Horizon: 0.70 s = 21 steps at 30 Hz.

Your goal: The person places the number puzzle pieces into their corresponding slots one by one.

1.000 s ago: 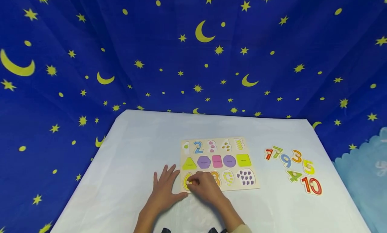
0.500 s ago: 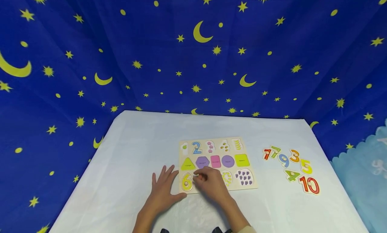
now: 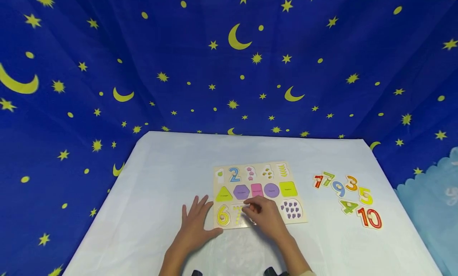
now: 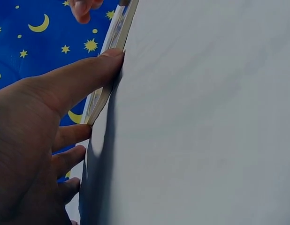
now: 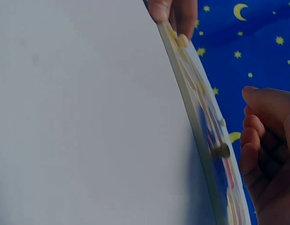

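A wooden number puzzle board [image 3: 257, 227] lies on the white table. My left hand [image 3: 195, 227] frames its lower left corner, fingers spread by the left side and thumb at the front edge. In the left wrist view the thumb and fingertips touch the board's edge. My right hand [image 3: 267, 217] hovers over the lower row with loosely curled fingers and nothing between them. It hides most of the orange 8 and the slot beside it. A yellow 6 [image 3: 223, 215] and a blue 2 [image 3: 234, 175] sit in their slots. The right wrist view shows a dark knob [image 5: 223, 150] on the board.
Loose number pieces lie to the board's right, among them a red 10 [image 3: 370, 218], a yellow 5 [image 3: 365, 196], a green 4 [image 3: 348, 206] and a blue 9 [image 3: 338, 189]. A blue star-patterned cloth [image 3: 200, 69] hangs behind the table [image 3: 171, 160].
My right hand has let go of the yellow 6's knob and moved right across the lower row. The 6 stays in its slot. My left hand holds its place at the corner.
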Each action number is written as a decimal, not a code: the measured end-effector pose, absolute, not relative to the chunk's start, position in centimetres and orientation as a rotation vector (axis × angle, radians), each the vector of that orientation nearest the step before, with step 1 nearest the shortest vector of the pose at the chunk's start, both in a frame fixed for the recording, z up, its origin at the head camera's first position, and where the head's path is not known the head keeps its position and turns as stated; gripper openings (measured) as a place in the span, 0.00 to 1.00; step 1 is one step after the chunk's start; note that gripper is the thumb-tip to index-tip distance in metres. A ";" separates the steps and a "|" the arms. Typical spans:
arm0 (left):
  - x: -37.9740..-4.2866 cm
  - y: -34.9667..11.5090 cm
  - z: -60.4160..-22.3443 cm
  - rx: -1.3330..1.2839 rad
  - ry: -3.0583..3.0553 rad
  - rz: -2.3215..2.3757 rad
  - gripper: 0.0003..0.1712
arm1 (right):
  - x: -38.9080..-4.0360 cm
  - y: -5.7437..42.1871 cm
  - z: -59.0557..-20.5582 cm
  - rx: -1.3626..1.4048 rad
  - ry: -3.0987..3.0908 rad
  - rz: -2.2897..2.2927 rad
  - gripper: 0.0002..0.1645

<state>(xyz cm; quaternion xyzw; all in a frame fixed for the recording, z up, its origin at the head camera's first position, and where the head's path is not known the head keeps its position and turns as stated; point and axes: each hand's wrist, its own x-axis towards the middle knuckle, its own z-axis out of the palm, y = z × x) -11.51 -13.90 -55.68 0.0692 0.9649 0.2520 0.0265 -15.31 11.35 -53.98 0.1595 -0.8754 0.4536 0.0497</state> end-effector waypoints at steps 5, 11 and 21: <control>-11.6 -13.7 -55.4 0.193 2.970 0.775 0.52 | -15.3 12.7 -53.7 0.412 -2.666 1.416 0.10; -11.5 -13.7 -55.4 0.179 2.957 0.772 0.52 | -15.2 14.2 -53.8 0.339 -2.646 1.441 0.10; -11.5 -13.7 -55.5 0.200 2.981 0.782 0.52 | -15.2 16.5 -53.3 0.264 -2.643 1.367 0.11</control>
